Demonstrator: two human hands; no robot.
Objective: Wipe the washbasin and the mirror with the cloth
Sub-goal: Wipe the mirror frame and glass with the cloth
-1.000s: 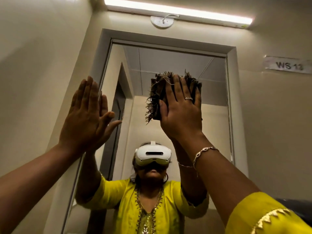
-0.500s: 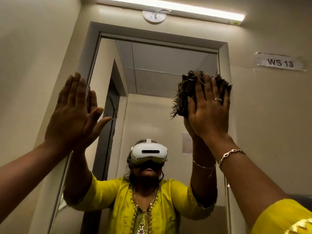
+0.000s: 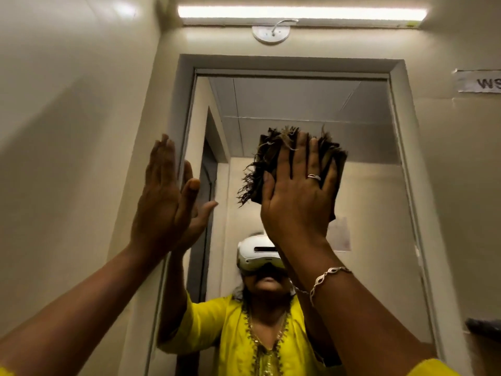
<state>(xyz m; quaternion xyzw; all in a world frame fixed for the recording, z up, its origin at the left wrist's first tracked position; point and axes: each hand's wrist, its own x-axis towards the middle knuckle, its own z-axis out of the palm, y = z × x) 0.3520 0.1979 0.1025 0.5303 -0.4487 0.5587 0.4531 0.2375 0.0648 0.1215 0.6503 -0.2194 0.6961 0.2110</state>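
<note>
Pressing cloth [image 3: 267, 161] flat to mirror [image 3: 366, 185] glass w/ right hand [image 3: 295, 204]: fingers straight, slightly spread, palm on it, nothing curled round it. Dark, folded into thick pad, approx. as wide as tall where visible, so long axis hard to call; much of it hidden under palm. Frayed fringe pointing up past fingertips and out sideways toward left hand [image 3: 162, 202]; lower corner poking out on little-finger side. Sitting on upper middle of glass, above reflected white headset [image 3: 252, 253].

Bracing w/ left hand, flat and fully open, fingers straight and together, pointing up, at mirror's edge over grey frame [image 3: 292, 63]; meeting own reflection palm to palm. Holding nothing. Well apart from cloth, bare glass btwn.

Count: 1 cloth, 1 mirror, 2 hands, both raised. 1 ring [image 3: 314, 177] on right hand, 1 chain bracelet [image 3: 325, 278] on right wrist. Above fingertips, beyond frame top: 1 lit tube light [image 3: 301, 12] w/ 1 round fitting [image 3: 271, 33] under it. Out past right hand, on wall: 1 paper label [image 3: 479, 82], letters "WS" cut by pic edge. Yellow sleeve [image 3: 433, 369] at near end of right forearm.
</note>
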